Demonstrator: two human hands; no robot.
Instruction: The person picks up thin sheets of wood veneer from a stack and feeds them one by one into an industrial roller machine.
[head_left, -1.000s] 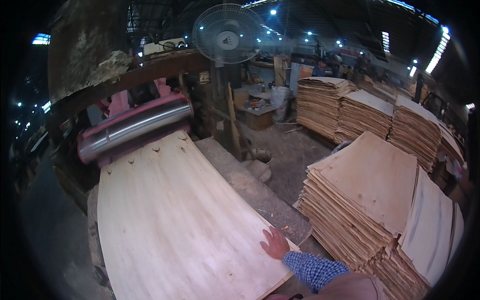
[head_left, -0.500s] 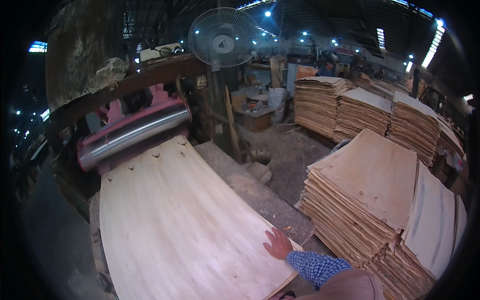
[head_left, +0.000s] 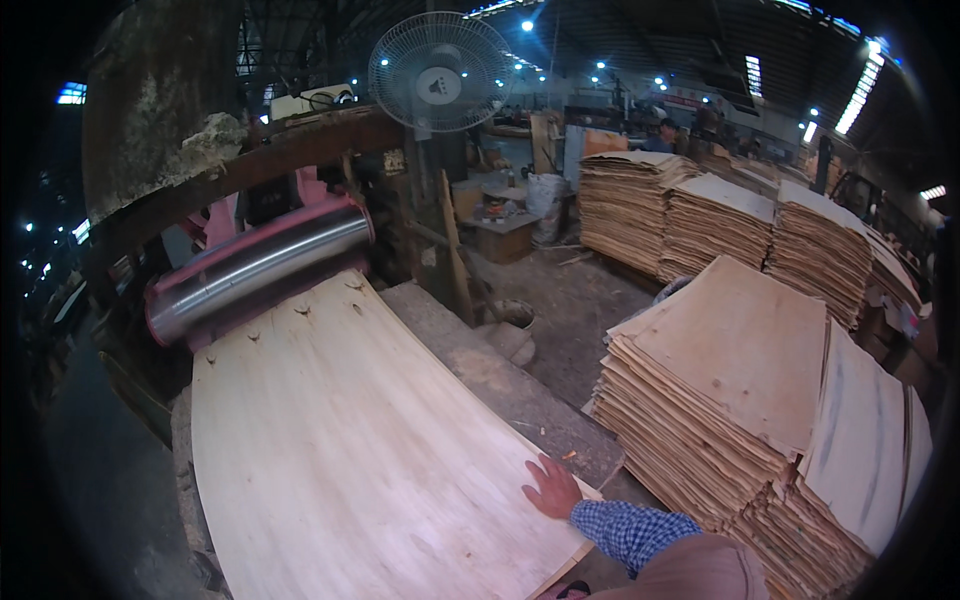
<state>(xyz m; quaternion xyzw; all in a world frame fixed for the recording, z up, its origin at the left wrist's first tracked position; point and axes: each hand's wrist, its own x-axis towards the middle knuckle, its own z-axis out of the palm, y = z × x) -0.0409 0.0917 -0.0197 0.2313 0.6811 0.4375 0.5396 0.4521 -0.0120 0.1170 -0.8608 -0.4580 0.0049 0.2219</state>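
One wood sheet (head_left: 350, 430) runs lengthwise toward eleven o'clock, lying at ten from right hand (head_left: 553, 488). Spread flat upon it; left hand unseen.

Dimness fills the workshop, pricked by small bluish-white ceiling lamps (head_left: 527, 26) that flare into soft halos. At upper right, a slanting, slatted white roof light (head_left: 860, 90) burns out, haze glowing around it. The broad, pale wood veneer sheet (head_left: 360, 450) is the brightest large surface, with a faint pinkish sheen across its lower half, while the polished cylindrical steel roller (head_left: 270, 265) carries a narrow lengthwise highlight. Deep shadow lies beneath the rusty brown metal beam (head_left: 310, 145) and along the left side. The nearer tan veneer stack (head_left: 690, 430) keeps readable edges; the far background turns soft and grainy. Fisheye distortion bows straight lines, and black vignetting swallows the corners.
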